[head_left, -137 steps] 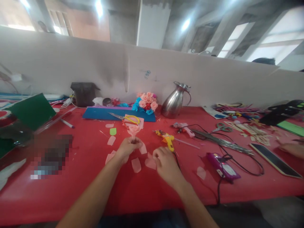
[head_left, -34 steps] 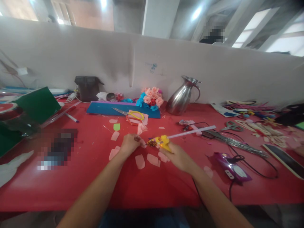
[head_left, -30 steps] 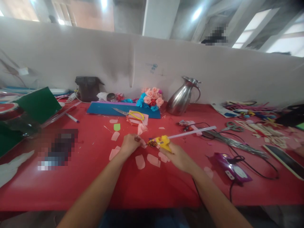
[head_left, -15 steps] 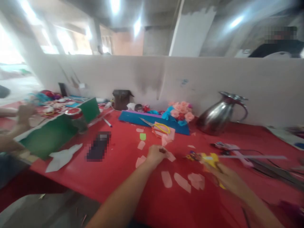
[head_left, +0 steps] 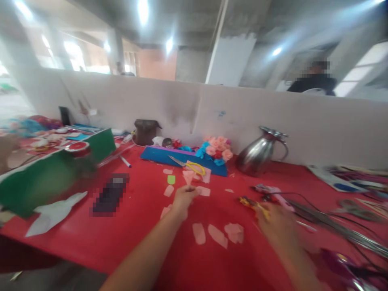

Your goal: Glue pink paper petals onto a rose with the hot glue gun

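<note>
My left hand pinches a small pink paper flower piece, which fans upward from the fingertips above the red table. Just right of those fingers lies a flat pink petal. My right hand, smeared by motion, is over a yellow glue gun low at the table; its fingers look closed around the body. The glue gun's dark, patterned nozzle end points left. Several cut pink petals lie between my forearms. A green paper piece and yellow-handled scissors lie beyond my left hand.
Along the wall are a blue board, a bunch of paper flowers and a steel jug. A pink tool, cords and wires crowd the right. Left are a blurred dark oblong and a green board.
My right hand has lowered and turned with the glue gun. My left hand has raised the pink piece upright. The view has swung right, and a nearby person's hand at left is less visible.
</note>
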The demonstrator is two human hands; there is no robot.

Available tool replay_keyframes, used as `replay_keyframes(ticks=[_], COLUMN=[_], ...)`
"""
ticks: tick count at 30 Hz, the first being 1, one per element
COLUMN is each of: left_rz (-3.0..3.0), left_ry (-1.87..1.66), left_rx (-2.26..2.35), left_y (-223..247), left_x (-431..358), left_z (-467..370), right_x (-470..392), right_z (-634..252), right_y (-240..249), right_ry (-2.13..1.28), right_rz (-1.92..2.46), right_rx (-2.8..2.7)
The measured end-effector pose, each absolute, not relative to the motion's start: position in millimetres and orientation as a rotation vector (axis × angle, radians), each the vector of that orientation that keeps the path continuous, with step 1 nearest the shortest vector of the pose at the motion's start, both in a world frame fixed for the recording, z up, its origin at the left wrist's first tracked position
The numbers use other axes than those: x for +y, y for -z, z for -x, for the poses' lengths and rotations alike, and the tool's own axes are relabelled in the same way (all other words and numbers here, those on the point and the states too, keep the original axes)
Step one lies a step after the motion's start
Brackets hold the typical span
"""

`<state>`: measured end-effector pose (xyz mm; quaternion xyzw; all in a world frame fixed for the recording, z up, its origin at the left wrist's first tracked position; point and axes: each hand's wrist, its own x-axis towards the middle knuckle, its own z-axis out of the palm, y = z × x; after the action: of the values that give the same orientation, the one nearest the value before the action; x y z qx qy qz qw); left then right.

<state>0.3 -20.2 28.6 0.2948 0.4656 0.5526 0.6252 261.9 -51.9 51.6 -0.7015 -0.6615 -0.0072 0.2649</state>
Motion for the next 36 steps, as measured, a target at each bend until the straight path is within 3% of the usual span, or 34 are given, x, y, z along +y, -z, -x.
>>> replay_keyframes(ticks=[2, 8, 11, 20, 30, 33, 36], left_rz=[-0.651, -0.459, -0.386, -0.325, -0.639, -0.618, -0.572], left_ry=[-1.291, -1.276, -1.234, -1.196, -1.24, -1.239, -1.23], left_rx=[1.002, 0.813, 0.747, 0.784, 0.855, 0.849, 0.824], left_y=[-26.2, -32.8, -35.7, -40.6, -44.4, -43.6, -42.0], left_x=[-20.4, -24.8, -25.9, -27.3, -30.7, -30.2, -29.3], left_z=[-0.2, -0.2, -0.2, -0.9, 0.2, 0.3, 0.8], right_x=[-66.2, -83.0, -71.8, -50.7, -46.0, -47.4, -50.5], right_z=[-223.3, -107.7, -77.6, -60.2, -103.8, -117.0, -126.1], right_y=[-55.8, -57.0, -51.7, -43.8, -51.3, -49.4, -44.0], right_ry=[-0.174, -1.221, -1.384, -1.323, -1.156, -0.841, -0.286], right_rz=[1.69, 1.195, 0.962, 0.843, 1.18, 1.24, 1.248], right_rx=[-1.655, -0.774, -0.477, -0.213, -0.8, -1.016, -1.339])
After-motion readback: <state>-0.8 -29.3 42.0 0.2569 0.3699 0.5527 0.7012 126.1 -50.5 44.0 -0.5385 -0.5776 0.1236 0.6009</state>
